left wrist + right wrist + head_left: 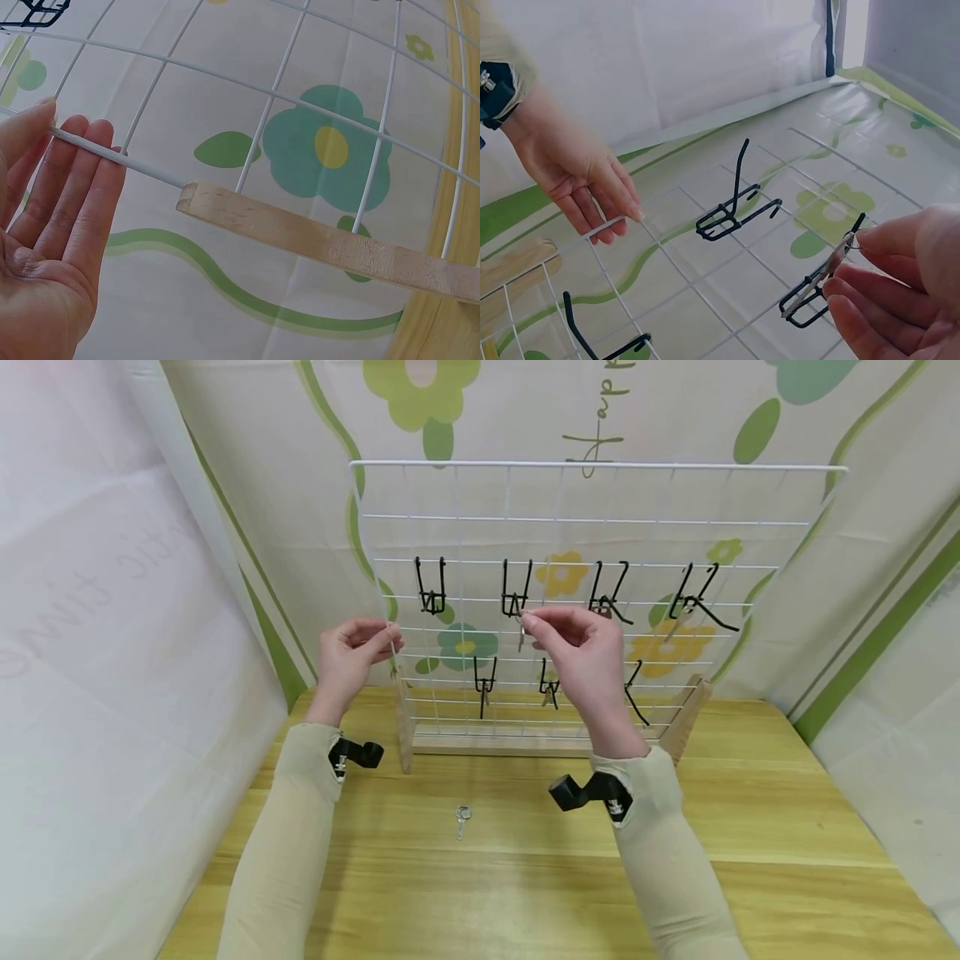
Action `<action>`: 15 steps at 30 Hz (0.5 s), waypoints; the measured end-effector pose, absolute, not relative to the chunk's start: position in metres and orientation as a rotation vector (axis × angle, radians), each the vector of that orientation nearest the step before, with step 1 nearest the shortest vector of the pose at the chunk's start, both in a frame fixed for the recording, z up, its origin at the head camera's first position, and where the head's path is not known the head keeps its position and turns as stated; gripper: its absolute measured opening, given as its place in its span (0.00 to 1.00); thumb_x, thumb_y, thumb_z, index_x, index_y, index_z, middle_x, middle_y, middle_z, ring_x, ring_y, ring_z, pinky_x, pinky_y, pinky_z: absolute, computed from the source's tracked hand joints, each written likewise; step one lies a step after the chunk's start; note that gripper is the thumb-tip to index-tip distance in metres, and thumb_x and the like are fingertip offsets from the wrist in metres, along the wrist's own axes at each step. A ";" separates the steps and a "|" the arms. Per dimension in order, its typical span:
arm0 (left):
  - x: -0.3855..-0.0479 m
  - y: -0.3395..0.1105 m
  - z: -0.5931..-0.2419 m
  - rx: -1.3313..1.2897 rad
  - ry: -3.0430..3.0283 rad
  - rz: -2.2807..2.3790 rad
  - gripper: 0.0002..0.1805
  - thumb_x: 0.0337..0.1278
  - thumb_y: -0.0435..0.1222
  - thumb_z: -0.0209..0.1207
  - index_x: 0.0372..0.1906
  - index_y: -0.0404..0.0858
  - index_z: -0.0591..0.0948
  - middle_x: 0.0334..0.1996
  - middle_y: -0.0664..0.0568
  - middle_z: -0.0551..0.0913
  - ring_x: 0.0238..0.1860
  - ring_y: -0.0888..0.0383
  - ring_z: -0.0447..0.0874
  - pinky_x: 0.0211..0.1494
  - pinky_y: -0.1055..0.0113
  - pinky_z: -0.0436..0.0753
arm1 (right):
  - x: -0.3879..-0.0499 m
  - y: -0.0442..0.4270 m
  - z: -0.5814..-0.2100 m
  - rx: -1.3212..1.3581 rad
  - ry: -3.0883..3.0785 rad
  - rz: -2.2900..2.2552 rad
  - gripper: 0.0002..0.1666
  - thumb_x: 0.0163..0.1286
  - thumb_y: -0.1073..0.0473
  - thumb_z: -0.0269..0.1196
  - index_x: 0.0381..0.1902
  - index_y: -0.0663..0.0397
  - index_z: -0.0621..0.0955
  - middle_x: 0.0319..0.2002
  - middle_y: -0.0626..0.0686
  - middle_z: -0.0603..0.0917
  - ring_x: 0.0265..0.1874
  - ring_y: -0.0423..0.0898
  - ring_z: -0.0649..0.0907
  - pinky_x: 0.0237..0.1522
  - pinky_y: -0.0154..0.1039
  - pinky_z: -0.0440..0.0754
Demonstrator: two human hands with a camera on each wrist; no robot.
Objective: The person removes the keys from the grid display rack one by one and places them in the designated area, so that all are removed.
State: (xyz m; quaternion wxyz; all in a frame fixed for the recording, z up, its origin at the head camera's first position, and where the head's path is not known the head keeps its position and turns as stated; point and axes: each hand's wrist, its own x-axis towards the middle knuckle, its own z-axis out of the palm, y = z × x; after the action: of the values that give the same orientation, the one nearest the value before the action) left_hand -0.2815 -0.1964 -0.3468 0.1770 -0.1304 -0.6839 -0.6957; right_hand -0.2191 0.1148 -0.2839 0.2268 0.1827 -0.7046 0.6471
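A white wire grid rack [675, 467] stands upright on wooden feet. My left hand [351, 662] pinches its left side wire between thumb and fingers; the left wrist view shows the fingers [82, 187] behind that wire. In my right hand [583, 653], thumb and index finger pinch the ring of a small metal key [522, 637], whose blade hangs down. The key is at the second black hook [514, 602] of the upper row. In the right wrist view the ring is at this hook's prong tip; whether the prong passes through it is hard to tell.
Another key [461, 828] with a ring lies on the wooden table [420, 893]. The upper left hook [432, 600] bears no visible key. Keys hang on several other hooks, including the upper right hook [705, 602]. A floral cloth backdrop [262, 460] stands behind the rack.
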 end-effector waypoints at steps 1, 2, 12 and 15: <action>-0.281 -0.197 -0.347 -0.369 -1.935 -1.970 0.14 0.62 0.37 0.71 0.43 0.28 0.85 0.37 0.45 0.90 0.37 0.54 0.90 0.45 0.63 0.89 | -0.217 0.115 -0.284 0.517 -1.936 1.778 0.10 0.68 0.56 0.73 0.41 0.57 0.90 0.40 0.53 0.89 0.35 0.51 0.87 0.40 0.42 0.89; -0.281 -0.197 -0.347 -0.370 -1.933 -1.972 0.14 0.62 0.37 0.71 0.43 0.28 0.85 0.37 0.45 0.90 0.37 0.54 0.90 0.45 0.63 0.89 | -0.216 0.116 -0.283 0.530 -1.932 1.771 0.10 0.68 0.57 0.73 0.41 0.57 0.90 0.40 0.53 0.89 0.34 0.51 0.87 0.40 0.42 0.89; -0.281 -0.198 -0.347 -0.374 -1.940 -1.966 0.15 0.62 0.37 0.71 0.44 0.28 0.86 0.37 0.44 0.90 0.37 0.54 0.90 0.46 0.63 0.89 | -0.200 0.122 -0.278 0.565 -1.938 1.747 0.09 0.68 0.56 0.73 0.40 0.57 0.90 0.37 0.53 0.89 0.32 0.52 0.85 0.34 0.37 0.84; -0.281 -0.197 -0.347 -0.368 -1.945 -1.963 0.15 0.62 0.37 0.71 0.44 0.28 0.85 0.37 0.45 0.90 0.37 0.54 0.90 0.46 0.63 0.89 | -0.196 0.123 -0.278 0.566 -1.953 1.735 0.10 0.67 0.56 0.74 0.39 0.57 0.90 0.37 0.53 0.89 0.33 0.52 0.85 0.31 0.35 0.82</action>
State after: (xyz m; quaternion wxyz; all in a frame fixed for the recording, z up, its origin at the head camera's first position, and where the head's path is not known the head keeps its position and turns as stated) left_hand -0.2812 -0.1973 -0.3469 0.1759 -0.1299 -0.6867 -0.6933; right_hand -0.1963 0.1232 -0.2785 0.2322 0.2059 -0.7107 0.6313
